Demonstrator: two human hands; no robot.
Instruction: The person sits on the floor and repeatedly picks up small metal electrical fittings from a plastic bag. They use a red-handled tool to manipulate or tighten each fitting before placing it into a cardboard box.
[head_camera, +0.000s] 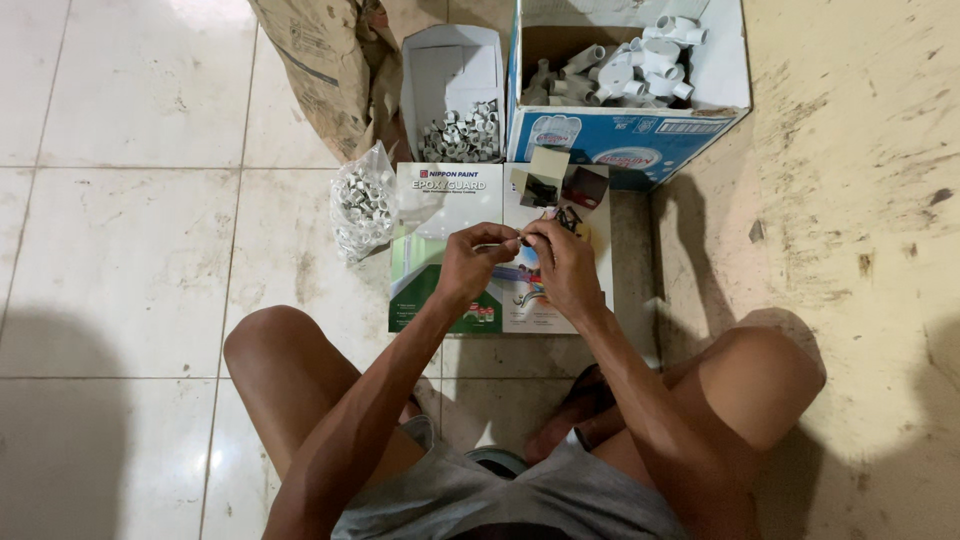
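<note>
Hands meet at the centre of a head-camera view looking straight down at a person seated on a tiled floor (130, 260), knees spread to either side. The left hand (470, 262) and the right hand (562, 268) come together fingertip to fingertip, and the fingers of both are pinched closed on a small part (521, 240) held between them. That part is too small to identify; it sits just above an open glossy paint brochure (450, 200) lying flat on the floor.

On the brochure's upper right page rest a small tan card box (547, 163) and some dark small pieces (541, 192), just beyond the hands. Touching the brochure's left edge lies a clear plastic bag (362, 203) filled with small white ring-shaped fittings.

Beyond the brochure stand 2 open boxes side by side. The narrow white box (450, 70) on the left holds a pile of small white fittings (462, 133) at its near end. The larger blue and white carton (620, 135) on the right holds bigger white pipe elbows and joints (640, 65). A brown paper sack (320, 70) leans behind the white box at the upper left. The floor on the right is bare, stained concrete (860, 200).
</note>
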